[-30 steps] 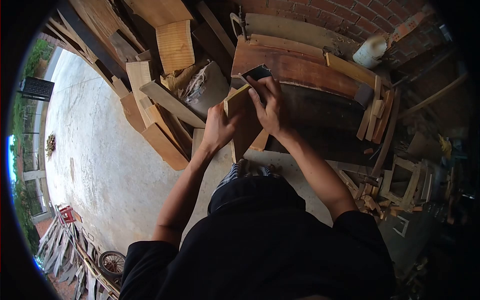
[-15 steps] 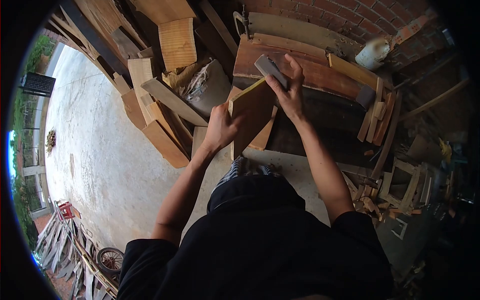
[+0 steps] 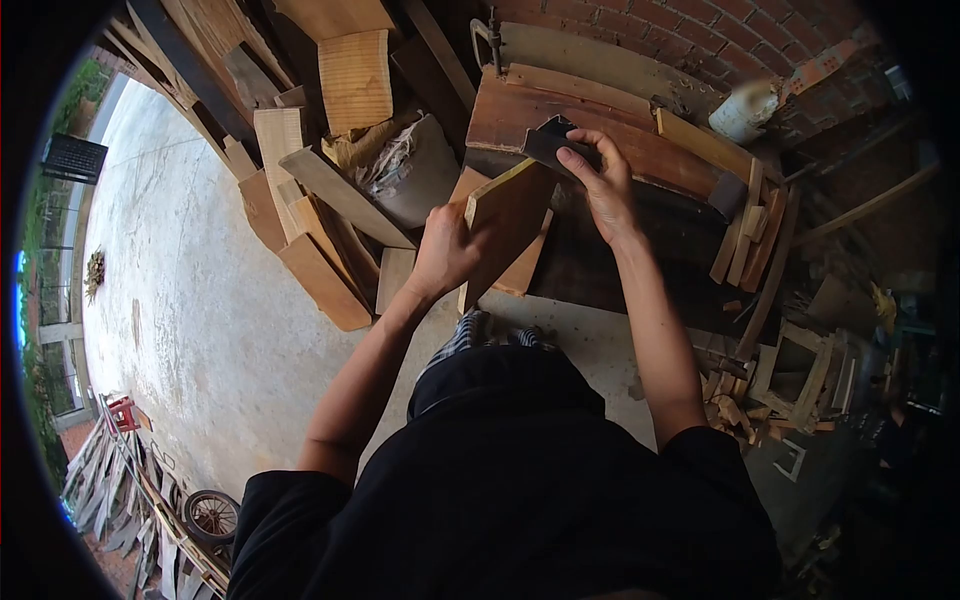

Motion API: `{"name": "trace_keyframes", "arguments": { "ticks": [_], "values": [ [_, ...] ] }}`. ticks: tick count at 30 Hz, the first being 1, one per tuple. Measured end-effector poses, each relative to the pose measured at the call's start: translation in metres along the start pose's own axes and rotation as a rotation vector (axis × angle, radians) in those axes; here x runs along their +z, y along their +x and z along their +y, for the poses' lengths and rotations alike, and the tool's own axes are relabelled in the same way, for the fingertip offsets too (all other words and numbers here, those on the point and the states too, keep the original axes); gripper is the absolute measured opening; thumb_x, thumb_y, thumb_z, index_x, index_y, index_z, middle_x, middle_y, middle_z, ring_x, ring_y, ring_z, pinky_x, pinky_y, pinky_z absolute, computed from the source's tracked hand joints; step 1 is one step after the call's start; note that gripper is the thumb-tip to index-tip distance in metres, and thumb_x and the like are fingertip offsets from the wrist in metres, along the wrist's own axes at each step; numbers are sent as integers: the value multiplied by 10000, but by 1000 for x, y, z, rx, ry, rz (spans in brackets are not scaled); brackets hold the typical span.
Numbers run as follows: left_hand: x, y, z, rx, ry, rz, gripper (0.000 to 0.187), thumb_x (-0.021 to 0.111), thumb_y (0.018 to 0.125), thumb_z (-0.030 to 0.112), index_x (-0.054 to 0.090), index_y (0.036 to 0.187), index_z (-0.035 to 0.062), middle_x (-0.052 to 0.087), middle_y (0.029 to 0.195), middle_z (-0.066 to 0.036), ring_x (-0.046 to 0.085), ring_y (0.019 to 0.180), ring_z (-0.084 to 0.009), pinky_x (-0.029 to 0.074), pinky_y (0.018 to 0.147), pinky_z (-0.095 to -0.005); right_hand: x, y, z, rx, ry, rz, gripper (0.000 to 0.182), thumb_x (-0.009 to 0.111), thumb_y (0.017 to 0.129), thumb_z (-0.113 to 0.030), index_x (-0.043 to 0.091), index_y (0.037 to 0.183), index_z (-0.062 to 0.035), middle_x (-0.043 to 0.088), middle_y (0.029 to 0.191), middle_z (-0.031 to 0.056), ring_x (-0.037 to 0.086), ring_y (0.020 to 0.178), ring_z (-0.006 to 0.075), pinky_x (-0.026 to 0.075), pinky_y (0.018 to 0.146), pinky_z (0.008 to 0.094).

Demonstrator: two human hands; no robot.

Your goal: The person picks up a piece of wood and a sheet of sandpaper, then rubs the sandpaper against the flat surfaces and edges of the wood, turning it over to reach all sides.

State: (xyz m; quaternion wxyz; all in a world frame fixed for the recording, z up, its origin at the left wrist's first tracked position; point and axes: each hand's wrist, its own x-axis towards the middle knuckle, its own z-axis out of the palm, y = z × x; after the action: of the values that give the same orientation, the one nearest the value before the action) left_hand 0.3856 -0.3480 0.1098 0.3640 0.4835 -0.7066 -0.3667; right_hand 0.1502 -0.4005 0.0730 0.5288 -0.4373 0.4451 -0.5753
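Note:
My left hand (image 3: 447, 250) is closed on a flat wooden board (image 3: 515, 215), gripping it by its near left side. The board stands on edge, tilted, with its pale narrow edge facing up. In my right hand (image 3: 608, 190) is a folded piece of dark sandpaper (image 3: 546, 140), pinched between thumb and fingers. The sandpaper's lower left end is right at the far upper corner of the board. Behind both hands is a dark workbench (image 3: 620, 255) with a reddish-brown plank (image 3: 590, 120) along its back.
Wood offcuts (image 3: 330, 280) and a filled sack (image 3: 415, 170) stand left of the bench. A clamp (image 3: 495, 45) is fixed at its back left corner. Thin wood strips (image 3: 745, 240) and a dark block (image 3: 728, 194) lie at its right end. Scrap wood (image 3: 735, 405) covers the floor at right.
My right hand has moved slightly right and turned the sandpaper, so its dark face shows instead of the grey one. My left hand keeps hold of the board.

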Motion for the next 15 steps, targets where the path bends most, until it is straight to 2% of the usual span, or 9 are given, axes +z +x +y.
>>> {"name": "trace_keyframes", "arguments": {
  "ticks": [1, 3, 4, 6, 7, 10, 12, 13, 15],
  "values": [
    [1, -1, -2, -4, -15, 2, 242, 644, 848, 109, 660, 1014, -67, 688, 871, -269, 692, 854, -417, 539, 762, -422, 1, 0, 1, 0, -1, -3, 416, 804, 876, -218, 633, 1198, -17, 654, 1089, 54, 621, 953, 102, 505, 840, 279],
    [4, -1, -8, -5, -33, 0, 243, 643, 847, 105, 659, 1019, -65, 688, 877, -270, 692, 862, -417, 539, 765, -422, 1, -1, 3, -162, -118, -7, 489, 800, 867, -159, 589, 1304, -105, 639, 1150, 31, 627, 1009, 133, 520, 852, 266],
    [5, -1, -14, -30, -27, -10, 247, 643, 845, 103, 657, 1026, -65, 690, 880, -268, 693, 866, -416, 540, 768, -419, 2, -3, 4, -162, -118, -2, 489, 800, 867, -159, 589, 1304, -105, 639, 1150, 31, 627, 1009, 133, 520, 852, 266],
    [4, -1, -15, -54, -19, -18, 252, 644, 843, 101, 654, 1033, -64, 692, 884, -267, 694, 870, -414, 540, 771, -415, 7, -8, 3, -238, -415, -124, 502, 816, 835, -163, 613, 1280, -50, 667, 1069, 101, 649, 934, 156, 511, 861, 291],
    [3, 0, -14, -50, -26, 1, 253, 643, 841, 98, 652, 1036, -63, 696, 895, -264, 694, 881, -415, 540, 780, -414, 11, -14, 3, -277, -579, -168, 519, 808, 835, -167, 608, 1300, -51, 665, 1061, 98, 657, 938, 196, 512, 861, 309],
    [5, 1, -19, -56, -76, 21, 259, 642, 837, 94, 649, 1043, -63, 702, 917, -258, 696, 902, -412, 541, 799, -410, 18, -22, 20, -320, -711, -53, 444, 755, 889, -157, 618, 1299, -55, 657, 1032, 103, 646, 953, 235, 500, 887, 331],
    [4, 0, -21, -66, -113, 19, 263, 641, 836, 92, 648, 1048, -63, 705, 928, -255, 699, 913, -408, 540, 809, -408, 28, -23, 26, -406, -578, -14, 428, 677, 947, -127, 588, 1364, -87, 601, 1134, 135, 596, 1017, 266, 477, 925, 364],
    [5, -1, -21, -86, -100, 26, 270, 641, 835, 91, 648, 1056, -62, 705, 933, -253, 703, 920, -400, 540, 815, -405, 35, -27, 30, -405, -579, -11, 428, 677, 947, -127, 588, 1364, -87, 601, 1134, 135, 596, 1017, 266, 477, 925, 364],
    [8, -2, -21, -104, -89, 33, 277, 640, 834, 90, 648, 1065, -62, 706, 939, -250, 707, 928, -393, 540, 820, -402, 50, -37, 39, -394, -683, 126, 462, 607, 988, -101, 528, 1442, -135, 498, 1265, 178, 540, 1080, 283, 461, 946, 368]
  ]
}}
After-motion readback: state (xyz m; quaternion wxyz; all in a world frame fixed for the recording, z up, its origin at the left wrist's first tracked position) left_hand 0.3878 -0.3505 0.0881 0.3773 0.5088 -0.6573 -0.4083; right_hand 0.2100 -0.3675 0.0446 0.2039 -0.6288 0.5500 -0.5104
